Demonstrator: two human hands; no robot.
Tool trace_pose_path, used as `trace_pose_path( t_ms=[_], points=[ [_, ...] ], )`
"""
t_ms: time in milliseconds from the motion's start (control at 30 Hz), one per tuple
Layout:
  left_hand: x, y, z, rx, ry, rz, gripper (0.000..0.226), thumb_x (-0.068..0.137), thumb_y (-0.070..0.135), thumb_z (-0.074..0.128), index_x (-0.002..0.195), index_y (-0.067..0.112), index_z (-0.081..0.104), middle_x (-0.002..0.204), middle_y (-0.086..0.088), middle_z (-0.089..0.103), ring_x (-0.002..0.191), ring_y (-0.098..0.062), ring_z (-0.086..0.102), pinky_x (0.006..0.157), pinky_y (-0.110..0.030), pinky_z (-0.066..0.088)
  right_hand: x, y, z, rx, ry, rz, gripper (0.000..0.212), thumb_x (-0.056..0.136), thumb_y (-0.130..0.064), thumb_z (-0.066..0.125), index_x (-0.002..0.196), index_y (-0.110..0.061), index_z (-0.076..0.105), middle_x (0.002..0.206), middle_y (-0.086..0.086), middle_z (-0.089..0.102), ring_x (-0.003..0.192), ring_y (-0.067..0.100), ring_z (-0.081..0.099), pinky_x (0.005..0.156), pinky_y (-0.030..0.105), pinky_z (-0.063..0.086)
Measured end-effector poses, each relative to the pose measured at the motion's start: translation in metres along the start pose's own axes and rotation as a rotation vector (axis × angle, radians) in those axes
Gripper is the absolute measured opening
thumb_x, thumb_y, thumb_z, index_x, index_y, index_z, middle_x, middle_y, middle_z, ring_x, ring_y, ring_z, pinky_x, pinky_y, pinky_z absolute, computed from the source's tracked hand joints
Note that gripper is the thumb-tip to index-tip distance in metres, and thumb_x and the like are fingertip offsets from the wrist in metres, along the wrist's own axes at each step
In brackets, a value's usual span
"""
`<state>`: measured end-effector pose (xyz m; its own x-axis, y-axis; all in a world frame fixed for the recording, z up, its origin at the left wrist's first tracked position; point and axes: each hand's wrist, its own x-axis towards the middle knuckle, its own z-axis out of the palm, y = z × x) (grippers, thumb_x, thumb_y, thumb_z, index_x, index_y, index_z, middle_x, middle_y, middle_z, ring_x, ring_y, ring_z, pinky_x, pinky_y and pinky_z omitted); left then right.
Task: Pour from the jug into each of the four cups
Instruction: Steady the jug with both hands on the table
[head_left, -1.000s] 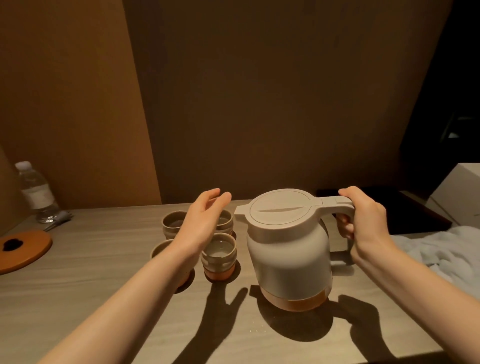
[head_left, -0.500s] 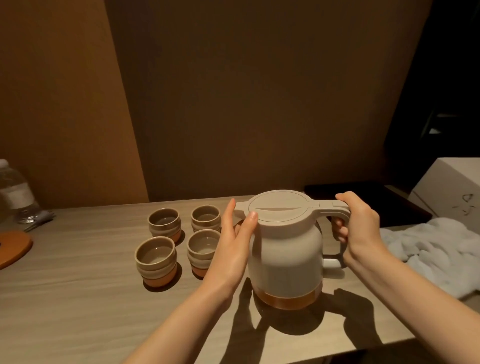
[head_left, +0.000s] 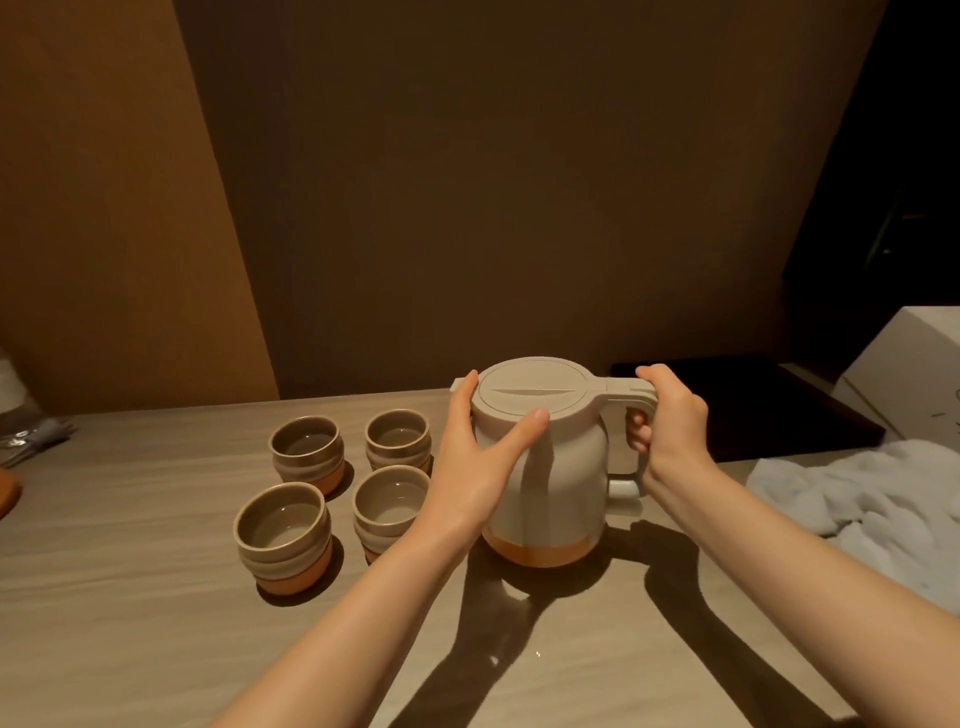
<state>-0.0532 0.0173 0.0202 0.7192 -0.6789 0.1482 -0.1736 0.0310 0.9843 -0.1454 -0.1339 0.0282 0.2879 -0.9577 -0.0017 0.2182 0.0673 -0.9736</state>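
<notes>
Hands frame the beige jug (head_left: 545, 462) upright on the desk (head_left: 130, 623) at centre frame, right hand (head_left: 670, 421) curled round its handle, left hand (head_left: 478, 457) pressed open-fingered against its side, seemingly to steady a lift toward four cups (head_left: 337, 483) just left.

The left hand (head_left: 475, 467) has left the cups and now touches the jug (head_left: 550, 467) (thumb near the lid).
</notes>
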Motion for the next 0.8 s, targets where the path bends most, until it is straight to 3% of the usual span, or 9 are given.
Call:
trace_pose_path(
  t_ms=[133,433,667,800],
  points=[
    [0.018,-0.017,-0.002,0.034,0.046,0.002,0.094,0.071,0.048,0.078,0.147,0.038,0.023,0.15,0.017,0.031,0.123,0.0,0.029,0.106,-0.035,0.034,0.023,0.024,0.013,0.004,-0.009,0.052,0.027,0.087,-0.033,0.059,0.07,-0.012,0.06,0.057,0.0,0.054,0.042,0.008,0.043,0.04,0.021,0.03],
    [0.039,-0.044,-0.01,0.031,0.118,-0.005,0.075,0.068,0.044,0.081,0.126,0.049,0.033,0.11,0.036,0.041,0.111,0.002,0.04,0.085,-0.014,0.038,0.048,0.056,0.028,0.048,-0.089,0.105,0.036,0.089,-0.038,0.06,0.065,-0.012,0.058,0.05,-0.001,0.051,0.04,0.009,0.042,0.039,0.021,0.03],
    [0.041,-0.054,-0.008,0.071,0.154,0.013,0.082,0.067,0.046,0.081,0.133,0.045,0.034,0.12,0.029,0.041,0.114,0.002,0.038,0.08,-0.01,0.038,0.051,0.066,0.025,0.096,-0.192,0.056,0.04,0.094,-0.037,0.055,0.06,-0.015,0.055,0.05,-0.004,0.048,0.039,0.007,0.039,0.038,0.019,0.027],
    [0.042,-0.062,-0.004,0.126,0.185,0.048,0.088,0.06,0.056,0.082,0.132,0.047,0.033,0.136,0.021,0.041,0.121,-0.002,0.039,0.096,-0.025,0.04,0.054,0.075,0.019,-0.05,-0.23,-0.049,0.039,0.098,-0.036,0.05,0.068,-0.013,0.06,0.056,0.001,0.051,0.048,0.012,0.045,0.043,0.021,0.035]
  ],
)
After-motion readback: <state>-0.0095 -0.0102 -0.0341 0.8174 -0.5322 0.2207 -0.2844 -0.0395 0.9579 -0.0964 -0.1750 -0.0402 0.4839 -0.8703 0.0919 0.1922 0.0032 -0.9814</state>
